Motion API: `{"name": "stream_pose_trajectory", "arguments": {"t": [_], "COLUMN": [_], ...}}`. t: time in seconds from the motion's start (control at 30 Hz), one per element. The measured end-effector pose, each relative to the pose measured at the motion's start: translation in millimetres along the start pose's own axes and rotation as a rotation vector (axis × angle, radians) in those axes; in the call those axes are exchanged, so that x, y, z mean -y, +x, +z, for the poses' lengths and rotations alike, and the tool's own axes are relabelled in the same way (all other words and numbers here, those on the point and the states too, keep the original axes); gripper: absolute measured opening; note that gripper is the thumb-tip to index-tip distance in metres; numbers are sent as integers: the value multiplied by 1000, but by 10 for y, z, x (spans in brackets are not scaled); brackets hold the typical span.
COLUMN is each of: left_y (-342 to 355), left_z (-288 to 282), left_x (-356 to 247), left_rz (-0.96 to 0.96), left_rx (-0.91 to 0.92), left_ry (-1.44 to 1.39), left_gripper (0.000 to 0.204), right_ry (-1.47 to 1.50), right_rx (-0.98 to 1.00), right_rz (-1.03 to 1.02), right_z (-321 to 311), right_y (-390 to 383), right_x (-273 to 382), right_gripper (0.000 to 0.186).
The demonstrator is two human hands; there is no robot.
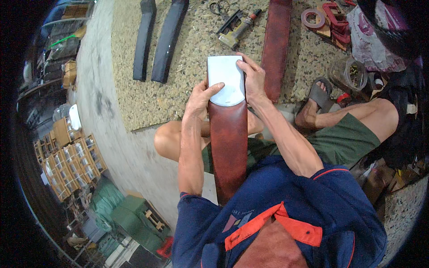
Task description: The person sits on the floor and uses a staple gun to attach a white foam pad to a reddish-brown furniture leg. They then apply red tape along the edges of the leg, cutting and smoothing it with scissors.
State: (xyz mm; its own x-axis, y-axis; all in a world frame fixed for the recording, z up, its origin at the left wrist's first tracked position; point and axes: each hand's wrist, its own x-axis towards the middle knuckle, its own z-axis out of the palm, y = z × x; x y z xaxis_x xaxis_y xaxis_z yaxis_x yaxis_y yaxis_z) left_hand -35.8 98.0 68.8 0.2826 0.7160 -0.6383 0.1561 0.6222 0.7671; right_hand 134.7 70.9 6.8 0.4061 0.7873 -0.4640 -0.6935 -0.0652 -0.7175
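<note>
White panel, rounded at its near end, is lying over the far part of a reddish-brown padded strip above the person's lap; the strip's near end is disappearing at the shirt. Left hand is grasping panel and strip together at the left edge, thumb on the white face; right hand is grasping the upper right. Most fingers' undersides are hiding beneath. Beyond, on the speckled foam mat, two black padded pieces, a gun-shaped tool and a second reddish-brown strip are lying; the top border is cutting off the pads and second strip. Far right, a clear tub's contents are staying indistinct.
</note>
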Motion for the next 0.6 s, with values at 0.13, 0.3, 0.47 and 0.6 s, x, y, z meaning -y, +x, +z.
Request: {"name": "stream_pose_trajectory", "arguments": {"t": [0.13,0.3,0.47,0.6], "left_y": [-5,-93,-196,-176], "left_z": [-19,-56,-141,-102], "left_x": [-22,-56,-62,-13], "left_rz": [3,131,187,169], "left_rx": [61,26,8,-5], "left_ry": [-30,8,-30,-79], "left_gripper": [61,59,61,61], "right_ry": [37,263,75,-208], "right_rx": [36,275,380,418], "right_rz": [66,201,320,265], "right_z": [-7,-81,-284,-376], "right_y": [1,-40,-195,-398], "right_x": [36,211,293,276], "right_gripper": [39,42,40,58]}}
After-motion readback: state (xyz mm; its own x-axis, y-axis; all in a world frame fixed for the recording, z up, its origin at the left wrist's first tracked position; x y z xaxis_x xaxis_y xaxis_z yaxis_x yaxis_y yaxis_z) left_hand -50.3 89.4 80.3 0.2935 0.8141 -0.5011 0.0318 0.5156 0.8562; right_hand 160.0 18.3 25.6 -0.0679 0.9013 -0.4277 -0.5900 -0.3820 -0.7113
